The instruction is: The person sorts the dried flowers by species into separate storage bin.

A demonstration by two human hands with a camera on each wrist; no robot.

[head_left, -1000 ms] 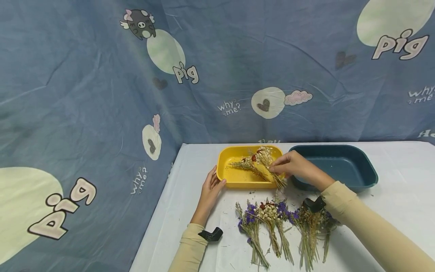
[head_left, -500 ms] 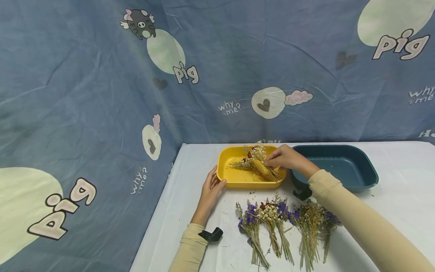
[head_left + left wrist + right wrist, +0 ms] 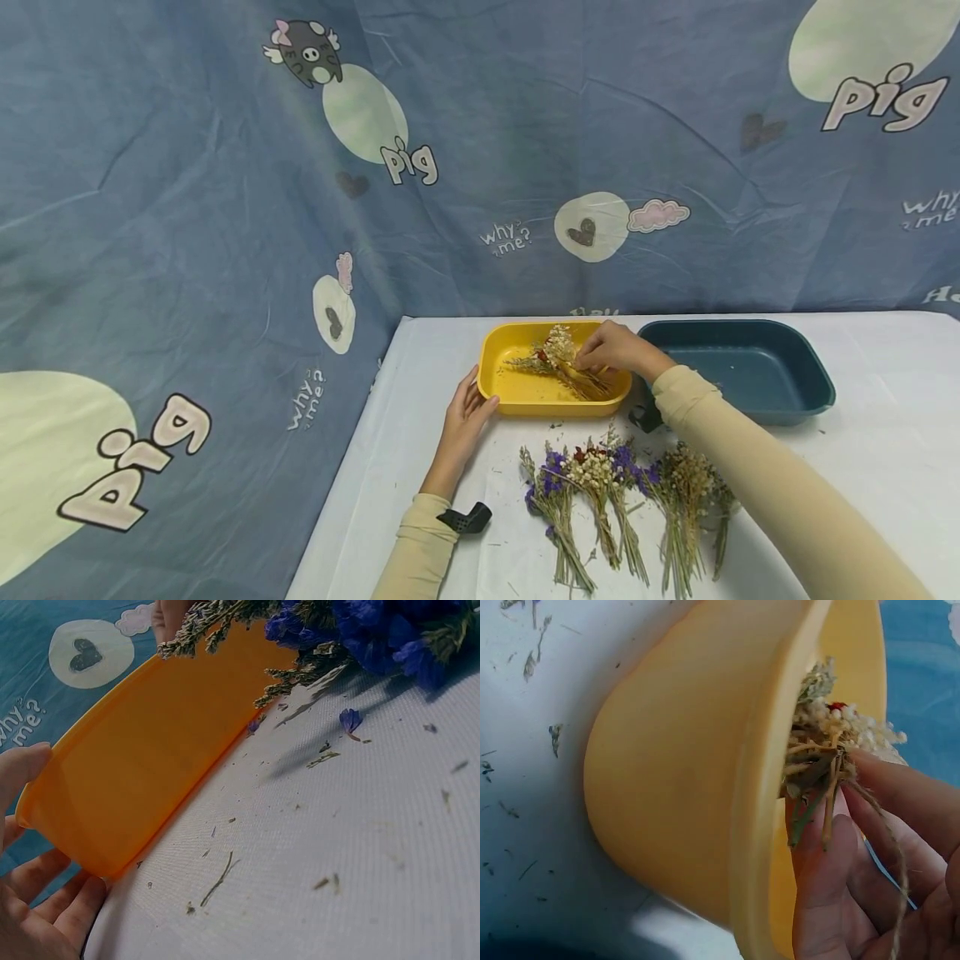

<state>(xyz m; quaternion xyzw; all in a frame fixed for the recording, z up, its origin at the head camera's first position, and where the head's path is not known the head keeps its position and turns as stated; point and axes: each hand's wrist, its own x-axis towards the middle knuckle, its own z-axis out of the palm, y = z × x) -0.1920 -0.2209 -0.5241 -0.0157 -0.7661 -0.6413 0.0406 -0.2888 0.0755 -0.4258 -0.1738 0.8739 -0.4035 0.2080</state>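
A yellow plastic tub [image 3: 540, 409] stands at the back of the white table. My left hand [image 3: 463, 421] holds its left end, thumb on the rim and fingers around the lower corner in the left wrist view. Inside the tub, my right hand [image 3: 618, 348] pinches a small bunch of dried flowers [image 3: 817, 761] by its stems. Cream blossoms and a bit of red show on it, and a length of twine [image 3: 901, 870] trails over the hand. Another dried bunch [image 3: 528, 363] lies beneath it, partly covered.
Right of the yellow tub stands a dark teal tub [image 3: 750, 375]. Several dried bunches with purple, cream and brown heads, such as a purple one [image 3: 558, 500], lie in a row in front. Bits of stem and petal litter the cloth. A printed blue curtain [image 3: 480, 167] hangs behind.
My right hand has moved left and lower into the yellow tub with the dried flower bunch, whose stems no longer hang over the front right rim. My left hand has stayed put.
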